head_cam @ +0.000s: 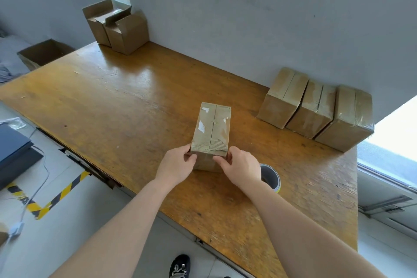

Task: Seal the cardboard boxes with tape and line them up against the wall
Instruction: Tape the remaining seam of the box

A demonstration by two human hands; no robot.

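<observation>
The box (211,133) stood mid-way across the table (135,97), top seam taped. The left hand (178,163) and right hand (241,165) gripped its near end, fingers curled round its sides. Sealing looked done; next it needed carrying far right, beside the row (316,110) against the wall (225,18).

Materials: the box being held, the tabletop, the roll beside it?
Box: brown matte cardboard; glossy patches on top suggest clear tape. Tabletop: wood, seemingly varnished; grain lines plus bright sheen. Roll: probably tape; grey inside, yellow edge, core material unclear.
</observation>
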